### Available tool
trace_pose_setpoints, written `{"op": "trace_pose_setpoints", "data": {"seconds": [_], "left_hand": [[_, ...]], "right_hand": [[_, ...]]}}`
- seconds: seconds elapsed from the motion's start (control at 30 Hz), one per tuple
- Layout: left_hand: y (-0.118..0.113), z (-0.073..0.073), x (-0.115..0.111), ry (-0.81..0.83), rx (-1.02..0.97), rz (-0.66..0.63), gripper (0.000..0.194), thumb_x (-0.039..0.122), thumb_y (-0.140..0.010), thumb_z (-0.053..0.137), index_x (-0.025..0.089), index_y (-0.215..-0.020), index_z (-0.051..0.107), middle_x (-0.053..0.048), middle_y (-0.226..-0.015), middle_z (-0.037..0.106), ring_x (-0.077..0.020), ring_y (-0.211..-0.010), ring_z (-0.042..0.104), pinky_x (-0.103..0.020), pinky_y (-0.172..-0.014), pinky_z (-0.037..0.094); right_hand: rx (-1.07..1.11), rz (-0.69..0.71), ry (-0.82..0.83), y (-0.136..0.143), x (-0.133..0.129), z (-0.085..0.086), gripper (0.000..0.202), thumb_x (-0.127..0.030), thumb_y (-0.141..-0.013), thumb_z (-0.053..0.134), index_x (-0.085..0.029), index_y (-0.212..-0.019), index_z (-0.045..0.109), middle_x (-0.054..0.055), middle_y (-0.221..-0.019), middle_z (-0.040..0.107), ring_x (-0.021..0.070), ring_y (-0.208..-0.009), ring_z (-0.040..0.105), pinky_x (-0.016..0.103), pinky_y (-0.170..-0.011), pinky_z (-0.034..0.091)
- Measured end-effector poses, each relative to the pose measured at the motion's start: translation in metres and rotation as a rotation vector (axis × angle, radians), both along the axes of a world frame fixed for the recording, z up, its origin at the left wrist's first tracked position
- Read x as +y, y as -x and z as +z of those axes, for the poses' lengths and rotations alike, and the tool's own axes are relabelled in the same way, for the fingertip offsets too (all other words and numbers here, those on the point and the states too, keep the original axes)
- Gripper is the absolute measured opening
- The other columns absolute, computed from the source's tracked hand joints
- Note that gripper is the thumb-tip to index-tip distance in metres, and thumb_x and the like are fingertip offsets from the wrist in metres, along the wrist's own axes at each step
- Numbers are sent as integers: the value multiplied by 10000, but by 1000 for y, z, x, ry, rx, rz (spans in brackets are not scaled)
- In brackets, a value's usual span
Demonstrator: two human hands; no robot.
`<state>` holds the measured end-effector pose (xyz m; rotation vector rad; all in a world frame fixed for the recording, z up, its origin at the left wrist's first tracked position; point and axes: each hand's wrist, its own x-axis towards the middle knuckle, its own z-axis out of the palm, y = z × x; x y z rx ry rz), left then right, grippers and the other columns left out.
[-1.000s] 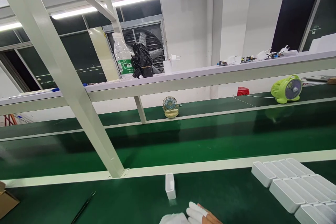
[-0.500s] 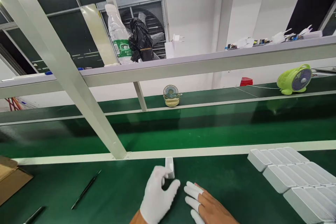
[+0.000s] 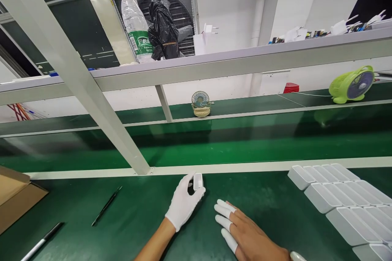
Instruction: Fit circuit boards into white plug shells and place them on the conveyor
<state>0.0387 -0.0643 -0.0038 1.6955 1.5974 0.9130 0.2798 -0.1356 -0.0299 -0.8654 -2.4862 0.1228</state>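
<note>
My left hand (image 3: 185,200), in a white glove, has its thumb and fingers round a small white box (image 3: 198,181) near the back edge of the green work surface. The box's far end shows above the thumb; its lower part is hidden by the hand. To the right, my right hand (image 3: 241,228) lies flat with fingers apart, white covers on several fingertips, and nothing in it. Rows of white boxes (image 3: 352,222) stand on the surface at the far right.
A thin black pen (image 3: 107,206), a black and white marker (image 3: 43,241) and an open cardboard box (image 3: 20,200) lie at the left. A slanted metal post (image 3: 101,108) rises behind them. Beyond the pale rail (image 3: 220,168) is a green belt (image 3: 245,147).
My left hand has reached forward and its thumb has closed onto the small white box. The right hand has stayed nearly in place. The view has tilted slightly downward.
</note>
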Motion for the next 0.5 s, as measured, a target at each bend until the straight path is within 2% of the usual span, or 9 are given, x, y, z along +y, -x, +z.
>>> {"op": "trace_pose_setpoints", "data": {"seconds": [0.27, 0.5], "left_hand": [[-3, 6, 0, -33, -21, -60, 496, 369, -815, 641, 181, -1268, 566, -109, -1300, 631, -258, -1155, 631, -444, -1047, 478], [-8, 6, -5, -42, 7, -3, 491, 332, -778, 674, 188, -1234, 563, -89, -1228, 646, -250, -1102, 639, -456, -1032, 481]], "right_hand": [[-44, -22, -37, 1, -1, 5, 438, -90, -907, 507, -106, -1336, 595, 162, -1445, 558, 273, -1376, 498, 401, -1135, 454], [-23, -22, -18, 1, -1, 7, 392, -145, -955, 505, -124, -1334, 601, 142, -1422, 585, 262, -1368, 509, 383, -1133, 455]]}}
